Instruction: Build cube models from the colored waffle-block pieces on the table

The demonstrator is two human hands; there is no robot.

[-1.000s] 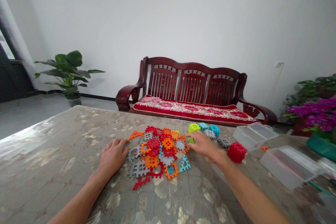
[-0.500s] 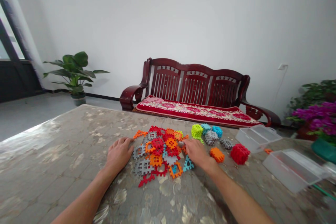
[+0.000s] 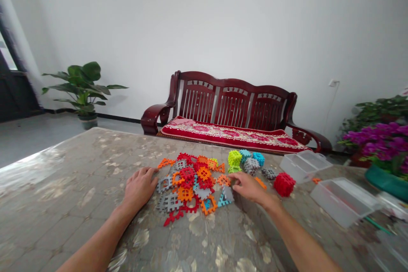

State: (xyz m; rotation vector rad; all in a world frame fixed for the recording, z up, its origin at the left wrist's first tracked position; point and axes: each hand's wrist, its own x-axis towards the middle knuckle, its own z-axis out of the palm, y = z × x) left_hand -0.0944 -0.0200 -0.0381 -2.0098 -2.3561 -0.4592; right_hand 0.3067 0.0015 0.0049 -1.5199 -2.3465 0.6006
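Note:
A pile of interlocking plastic pieces with toothed edges, in red [image 3: 191, 206], orange [image 3: 185, 194] and grey [image 3: 172, 202], lies on the patterned table. My left hand [image 3: 140, 186] rests open on the tabletop at the pile's left edge, fingers stretched toward it. On the right side, my right hand [image 3: 248, 186] has its index finger and thumb apart, with nothing seen between them. Its fingertip is close to an orange piece [image 3: 223, 179]; I cannot tell whether they touch. Below that, a grey piece [image 3: 228, 193] overlaps a light-blue triangle [image 3: 224, 200].
Stacked pieces in lime green [image 3: 235, 158], blue [image 3: 259, 159], grey [image 3: 251, 166] and red [image 3: 284, 184] stand on the right. Behind my right hand is an orange stack [image 3: 261, 182]. Farther right are clear plastic boxes [image 3: 342, 204] and a flowerpot [image 3: 382, 180].
My right hand has drawn back to the right from the pile's edge, uncovering the orange piece. A grey piece now shows over the blue triangle. My left hand stays in place.

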